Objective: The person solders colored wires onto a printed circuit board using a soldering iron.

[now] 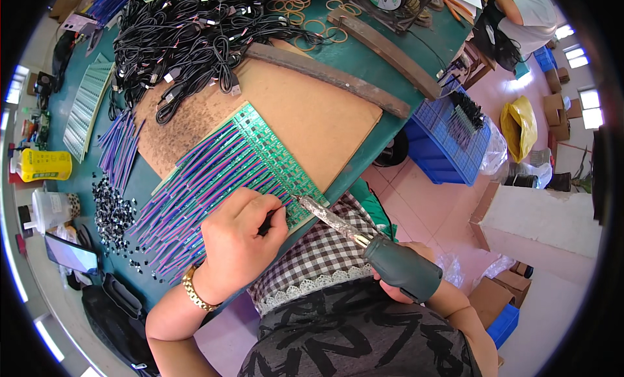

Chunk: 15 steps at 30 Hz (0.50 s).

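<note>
A green circuit board panel (260, 135) lies slanted on brown cardboard, with rows of purple, blue and red wires (208, 155) running across it. My left hand (235, 237), a gold watch on its wrist, is closed in a pinch over the near part of the panel. Something dark shows inside its curled fingers, too hidden to name. A soldering iron (404, 268) with a dark handle and a silvery, crusted barrel is gripped by my right hand (390, 290). Its tip touches or hovers close above the panel, just beyond my left fingertips; I cannot tell which.
Coiled black cables (175, 49) are heaped at the far left. Two dark bars (331, 78) lie beyond the panel, near rubber bands (296, 16) and a fan (390, 3). Small black parts (112, 211) are piled left. Blue crates (442, 140) stand right; another person (526, 19) sits far right.
</note>
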Each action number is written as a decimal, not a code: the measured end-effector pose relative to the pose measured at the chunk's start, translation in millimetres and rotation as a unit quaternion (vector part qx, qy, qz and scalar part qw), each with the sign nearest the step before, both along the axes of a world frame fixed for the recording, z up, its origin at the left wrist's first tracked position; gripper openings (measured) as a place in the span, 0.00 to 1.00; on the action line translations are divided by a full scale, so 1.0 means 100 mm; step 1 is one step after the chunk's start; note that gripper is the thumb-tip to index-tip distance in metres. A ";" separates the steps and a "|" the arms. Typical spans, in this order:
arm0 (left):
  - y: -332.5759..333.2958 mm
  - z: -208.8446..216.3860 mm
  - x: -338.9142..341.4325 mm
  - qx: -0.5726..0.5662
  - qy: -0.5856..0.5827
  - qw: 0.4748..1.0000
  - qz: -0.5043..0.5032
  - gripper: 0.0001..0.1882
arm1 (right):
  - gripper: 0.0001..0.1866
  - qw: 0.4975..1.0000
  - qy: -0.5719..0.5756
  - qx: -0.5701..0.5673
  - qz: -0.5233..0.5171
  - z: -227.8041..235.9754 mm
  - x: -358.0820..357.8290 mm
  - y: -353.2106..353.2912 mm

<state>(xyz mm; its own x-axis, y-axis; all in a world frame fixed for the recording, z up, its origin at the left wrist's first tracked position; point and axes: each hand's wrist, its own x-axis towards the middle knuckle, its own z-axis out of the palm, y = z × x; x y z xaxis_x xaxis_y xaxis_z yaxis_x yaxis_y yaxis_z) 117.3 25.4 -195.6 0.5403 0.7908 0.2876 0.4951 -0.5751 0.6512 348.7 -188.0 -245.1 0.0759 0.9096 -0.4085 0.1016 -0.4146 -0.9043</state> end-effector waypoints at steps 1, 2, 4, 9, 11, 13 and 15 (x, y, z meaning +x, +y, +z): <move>0.00 0.00 0.00 0.000 0.000 1.000 0.001 0.08 | 0.26 1.000 0.000 0.000 0.001 0.00 0.02 0.00; 0.00 -0.01 0.01 0.001 0.002 1.000 0.001 0.08 | 0.26 0.992 -0.090 0.066 0.059 0.01 0.05 0.01; -0.01 -0.01 0.00 0.003 0.002 1.000 0.004 0.08 | 0.26 0.968 -0.180 0.132 0.118 0.04 0.07 0.04; -0.01 0.00 0.01 0.009 0.006 1.000 0.006 0.08 | 0.29 0.999 -0.027 -0.036 -0.017 0.10 0.05 -0.02; -0.01 0.00 0.01 0.007 0.005 1.000 0.006 0.07 | 0.29 0.988 -0.123 0.025 0.089 0.28 0.11 0.12; 0.00 0.00 0.00 0.006 0.005 1.000 0.007 0.07 | 0.29 0.954 -0.215 0.086 0.192 0.39 0.17 0.23; 0.00 0.00 -0.01 0.007 0.005 1.000 -0.008 0.05 | 0.29 0.937 -0.229 0.042 0.259 0.42 0.19 0.26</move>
